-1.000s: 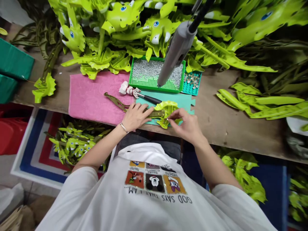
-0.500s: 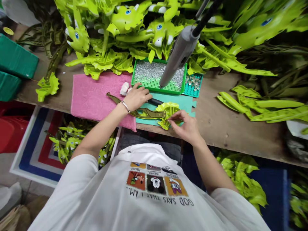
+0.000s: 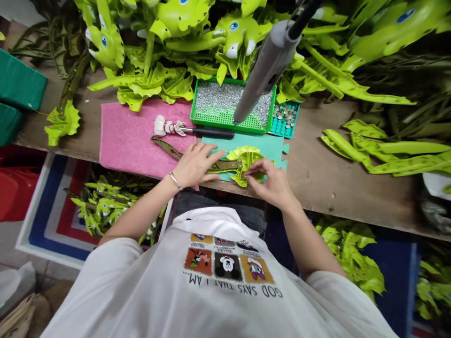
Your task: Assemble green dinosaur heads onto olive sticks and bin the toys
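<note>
Off the black-handled tool [image 3: 211,134], I lay my left hand [image 3: 193,165] open on the olive strap [image 3: 225,165], right hand [image 3: 269,184] pinching the lime piece [image 3: 248,158].

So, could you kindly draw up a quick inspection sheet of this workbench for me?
Surface: wooden bench, topped by a pink towel and a teal mat.
Job's things: olive strip and lime-green cutout, on the mat.
Clutter: green tray of silver studs, teal tray of round studs, black-handled tool.
Hands: left hand flat on the strip; right hand pinching the cutout.
Cables: black cord rising from a grey tubular tool.
Surroundings: lime-green dinosaur-shaped pieces behind; striped rug below.
</note>
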Available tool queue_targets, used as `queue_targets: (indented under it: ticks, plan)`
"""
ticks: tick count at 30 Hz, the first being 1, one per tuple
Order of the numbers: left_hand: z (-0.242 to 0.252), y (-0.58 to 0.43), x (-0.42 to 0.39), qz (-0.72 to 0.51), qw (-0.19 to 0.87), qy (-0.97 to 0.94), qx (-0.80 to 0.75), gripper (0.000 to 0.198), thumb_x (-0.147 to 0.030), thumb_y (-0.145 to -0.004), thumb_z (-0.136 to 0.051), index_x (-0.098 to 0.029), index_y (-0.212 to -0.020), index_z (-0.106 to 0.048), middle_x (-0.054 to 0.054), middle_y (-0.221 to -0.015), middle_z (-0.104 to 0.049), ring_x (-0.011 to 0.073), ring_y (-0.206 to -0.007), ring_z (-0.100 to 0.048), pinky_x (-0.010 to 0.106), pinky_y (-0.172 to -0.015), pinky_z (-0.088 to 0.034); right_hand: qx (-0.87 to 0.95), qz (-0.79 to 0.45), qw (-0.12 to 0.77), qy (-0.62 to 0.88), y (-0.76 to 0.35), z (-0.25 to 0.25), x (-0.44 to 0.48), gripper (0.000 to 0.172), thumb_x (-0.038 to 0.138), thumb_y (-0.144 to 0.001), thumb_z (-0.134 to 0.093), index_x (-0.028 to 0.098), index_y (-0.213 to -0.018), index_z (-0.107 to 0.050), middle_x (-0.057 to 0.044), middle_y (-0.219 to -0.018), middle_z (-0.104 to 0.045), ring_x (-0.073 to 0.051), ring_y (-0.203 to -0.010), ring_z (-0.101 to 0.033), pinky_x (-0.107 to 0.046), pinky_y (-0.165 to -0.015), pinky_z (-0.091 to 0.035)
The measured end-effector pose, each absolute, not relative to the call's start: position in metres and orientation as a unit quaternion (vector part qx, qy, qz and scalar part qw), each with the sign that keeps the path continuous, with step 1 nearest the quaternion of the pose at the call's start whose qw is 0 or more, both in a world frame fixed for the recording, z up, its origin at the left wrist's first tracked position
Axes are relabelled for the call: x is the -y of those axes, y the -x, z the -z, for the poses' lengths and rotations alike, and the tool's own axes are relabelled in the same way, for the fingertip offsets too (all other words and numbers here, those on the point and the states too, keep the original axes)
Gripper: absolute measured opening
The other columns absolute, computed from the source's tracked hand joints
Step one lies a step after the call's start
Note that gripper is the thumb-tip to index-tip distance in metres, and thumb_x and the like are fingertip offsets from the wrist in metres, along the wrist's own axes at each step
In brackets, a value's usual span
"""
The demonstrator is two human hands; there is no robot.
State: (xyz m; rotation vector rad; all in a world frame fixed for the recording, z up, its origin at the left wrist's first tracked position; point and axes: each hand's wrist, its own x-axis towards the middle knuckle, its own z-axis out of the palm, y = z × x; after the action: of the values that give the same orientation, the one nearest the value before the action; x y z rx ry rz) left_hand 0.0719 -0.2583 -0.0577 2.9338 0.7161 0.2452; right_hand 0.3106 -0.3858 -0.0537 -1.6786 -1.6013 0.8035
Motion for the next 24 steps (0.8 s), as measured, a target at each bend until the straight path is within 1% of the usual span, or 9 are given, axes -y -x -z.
queue_targets:
  ticks: [2, 4, 7, 10, 14, 16, 20, 22, 24]
  plan:
    - [0.068, -0.073, 0.269, -0.066, 0.055, -0.974, -0.208, 0.065, -0.057, -0.091, -0.062, -0.020, -0.143, -0.052, 0.015, -0.122, -0.064, 0.0287, -0.106, -0.056, 0.040, -0.091, -0.042, 0.634, -0.288, 0.303, 0.651, -0.308, 0.052, 0.385, 0.013, 0.021, -0.080, -0.061, 0.024, -0.090, -0.053, -0.004, -0.083, -0.074, -0.020, -0.074, -0.071, -0.033, -0.072, -0.056]
    - [0.075, -0.072, 0.270, -0.055, 0.051, -0.978, -0.196, 0.059, -0.053, -0.094, -0.059, -0.022, -0.144, -0.050, 0.013, -0.116, -0.066, 0.0264, -0.101, -0.057, 0.037, -0.085, -0.042, 0.650, -0.263, 0.260, 0.664, -0.304, 0.049, 0.383, 0.013, 0.018, -0.079, -0.059, 0.024, -0.090, -0.053, -0.005, -0.083, -0.073, -0.021, -0.076, -0.070, -0.034, -0.072, -0.055]
    - [0.076, -0.072, 0.264, -0.055, 0.033, -0.982, -0.176, 0.053, -0.049, -0.099, -0.053, -0.020, -0.143, -0.051, 0.013, -0.113, -0.066, 0.0248, -0.097, -0.057, 0.035, -0.080, -0.041, 0.654, -0.244, 0.195, 0.689, -0.299, 0.041, 0.378, 0.016, 0.017, -0.079, -0.058, 0.023, -0.094, -0.054, -0.006, -0.083, -0.073, -0.022, -0.075, -0.069, -0.034, -0.071, -0.051]
    - [0.068, -0.074, 0.259, -0.065, 0.011, -0.985, -0.159, 0.051, -0.048, -0.099, -0.052, -0.017, -0.140, -0.053, 0.011, -0.112, -0.067, 0.0239, -0.094, -0.057, 0.034, -0.077, -0.041, 0.649, -0.252, 0.156, 0.701, -0.301, 0.033, 0.371, 0.021, 0.016, -0.078, -0.058, 0.022, -0.098, -0.055, -0.004, -0.082, -0.072, -0.020, -0.070, -0.066, -0.030, -0.067, -0.047]
    - [0.062, -0.078, 0.261, -0.056, 0.004, -0.986, -0.158, 0.050, -0.047, -0.099, -0.054, -0.019, -0.141, -0.053, 0.010, -0.112, -0.068, 0.0239, -0.093, -0.056, 0.034, -0.075, -0.041, 0.658, -0.280, 0.113, 0.690, -0.307, 0.028, 0.359, 0.025, 0.015, -0.075, -0.061, 0.023, -0.097, -0.056, -0.002, -0.075, -0.071, -0.019, -0.067, -0.064, -0.027, -0.063, -0.044]
    - [0.064, -0.078, 0.261, -0.056, 0.012, -0.984, -0.171, 0.052, -0.046, -0.097, -0.057, -0.020, -0.142, -0.052, 0.011, -0.113, -0.067, 0.0245, -0.095, -0.056, 0.035, -0.076, -0.042, 0.655, -0.287, 0.115, 0.689, -0.307, 0.029, 0.355, 0.025, 0.014, -0.074, -0.061, 0.023, -0.096, -0.055, -0.002, -0.075, -0.070, -0.019, -0.067, -0.065, -0.027, -0.063, -0.043]
    - [0.073, -0.073, 0.261, -0.074, 0.055, -0.975, -0.200, 0.052, -0.041, -0.096, -0.060, -0.021, -0.143, -0.052, 0.012, -0.118, -0.067, 0.0259, -0.101, -0.057, 0.037, -0.083, -0.044, 0.624, -0.305, 0.160, 0.702, -0.304, 0.036, 0.354, 0.026, 0.012, -0.073, -0.057, 0.024, -0.095, -0.051, -0.001, -0.075, -0.070, -0.019, -0.067, -0.065, -0.029, -0.065, -0.046]
    - [0.078, -0.074, 0.265, -0.105, 0.073, -0.968, -0.215, 0.050, -0.040, -0.095, -0.061, -0.022, -0.141, -0.053, 0.013, -0.124, -0.065, 0.0285, -0.111, -0.056, 0.043, -0.091, -0.043, 0.611, -0.320, 0.181, 0.701, -0.302, 0.040, 0.356, 0.027, 0.011, -0.071, -0.056, 0.024, -0.093, -0.048, 0.000, -0.074, -0.069, -0.019, -0.066, -0.065, -0.030, -0.066, -0.047]
    - [0.080, -0.079, 0.275, -0.150, 0.089, -0.956, -0.234, 0.050, -0.045, -0.093, -0.063, -0.020, -0.135, -0.056, 0.015, -0.130, -0.063, 0.0316, -0.120, -0.053, 0.050, -0.101, -0.040, 0.606, -0.329, 0.198, 0.697, -0.302, 0.043, 0.357, 0.027, 0.012, -0.070, -0.056, 0.024, -0.092, -0.046, 0.001, -0.073, -0.067, -0.018, -0.064, -0.064, -0.030, -0.065, -0.047]
